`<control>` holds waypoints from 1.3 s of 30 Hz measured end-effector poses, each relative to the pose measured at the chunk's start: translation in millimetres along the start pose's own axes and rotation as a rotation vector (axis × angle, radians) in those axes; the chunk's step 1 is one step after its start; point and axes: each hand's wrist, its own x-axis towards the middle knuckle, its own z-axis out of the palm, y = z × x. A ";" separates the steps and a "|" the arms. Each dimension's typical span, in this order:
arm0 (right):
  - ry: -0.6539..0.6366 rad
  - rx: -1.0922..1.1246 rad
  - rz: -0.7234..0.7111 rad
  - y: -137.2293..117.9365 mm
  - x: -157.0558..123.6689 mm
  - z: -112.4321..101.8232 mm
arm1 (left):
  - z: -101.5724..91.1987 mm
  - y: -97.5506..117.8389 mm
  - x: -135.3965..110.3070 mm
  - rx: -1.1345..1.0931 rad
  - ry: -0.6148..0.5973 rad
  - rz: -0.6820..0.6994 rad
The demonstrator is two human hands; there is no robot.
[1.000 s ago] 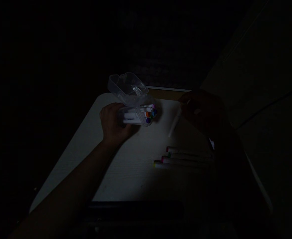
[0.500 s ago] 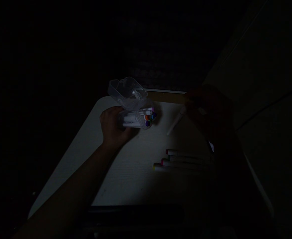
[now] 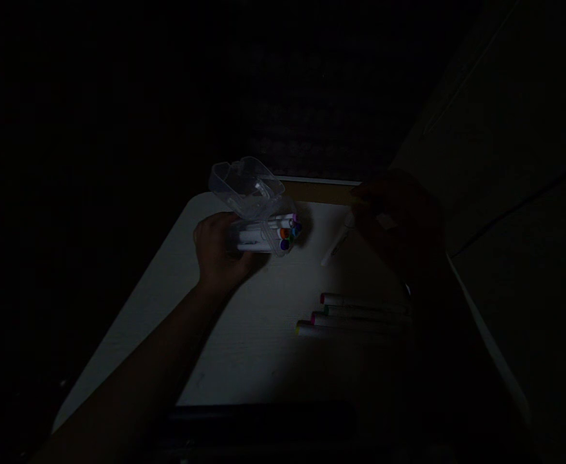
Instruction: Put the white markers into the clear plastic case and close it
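The scene is very dark. My left hand (image 3: 217,248) grips a clear plastic marker case (image 3: 261,222) lying on its side on a white table (image 3: 244,335); its hinged lid (image 3: 244,183) stands open and several white markers with coloured caps point right out of it. My right hand (image 3: 396,216), in shadow, holds a white marker (image 3: 337,243) slanted down to the left, its tip near the table a short way right of the case.
Three white markers (image 3: 355,314) with coloured caps lie side by side on the table at front right. A wooden strip (image 3: 319,192) runs along the table's far edge. A dark object (image 3: 263,419) lies along the near edge.
The case and my left hand sit slightly lower in view. My right hand has drawn its marker a little to the right and away.
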 end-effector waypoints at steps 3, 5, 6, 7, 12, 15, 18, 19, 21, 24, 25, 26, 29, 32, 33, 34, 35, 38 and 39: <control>0.020 0.008 -0.014 0.1 -0.1 0.2 | -0.1 -0.3 0.1 0.007 0.013 0.023; 0.029 -0.001 0.009 -0.2 -0.1 -0.1 | -0.4 0.2 0.6 0.004 0.018 0.031; 0.035 -0.015 0.022 -0.5 0.1 -0.7 | -0.6 0.4 0.8 0.005 0.015 0.026; 0.037 -0.035 0.036 -1.1 0.4 -1.4 | -0.7 0.5 1.0 0.008 0.011 0.017; 0.071 -0.104 0.060 -6.4 1.9 -8.6 | 0.4 -1.6 0.2 -0.023 0.019 0.024; 0.102 -0.148 0.047 -9.7 1.0 -13.5 | 1.2 -2.6 -0.7 0.003 0.009 0.007; 0.132 -0.136 0.038 -10.4 -0.2 -16.5 | 1.4 -2.6 -0.8 0.038 0.004 -0.006; 0.144 -0.134 0.035 -9.8 -0.4 -16.8 | 1.5 -2.8 -0.7 0.044 0.005 -0.003; 0.193 -0.165 0.018 -8.2 -0.3 -16.7 | 1.9 -4.0 -0.5 0.052 0.012 0.014; 0.293 -0.226 -0.054 -6.3 0.8 -16.3 | 2.7 -6.7 -0.5 0.052 0.036 0.061; 0.316 -0.225 -0.066 -6.4 1.2 -16.3 | 2.8 -7.4 -0.6 0.047 0.045 0.078; 0.341 -0.209 -0.072 -7.0 1.6 -16.4 | 2.8 -7.7 -0.8 0.042 0.053 0.093; 0.403 -0.160 -0.036 -10.5 2.2 -16.0 | 2.0 -6.5 -1.0 0.029 0.065 0.110; 0.427 -0.170 -0.009 -13.4 2.0 -13.8 | 1.0 -3.9 -0.5 0.023 0.060 0.101; 0.434 -0.184 -0.001 -13.7 1.7 -12.8 | 0.7 -3.3 -0.3 0.022 0.056 0.100; 0.440 -0.193 0.002 -13.7 1.3 -11.8 | 0.6 -2.8 0.0 0.022 0.056 0.100; 0.450 -0.191 0.006 -13.5 0.7 -11.0 | 0.6 -2.7 0.3 0.024 0.059 0.102; 0.497 -0.113 0.029 -13.2 -1.0 -9.6 | 1.2 -3.2 0.7 0.025 0.063 0.107; 0.505 -0.096 0.035 -13.7 -1.3 -9.3 | 1.4 -3.6 0.8 0.023 0.058 0.103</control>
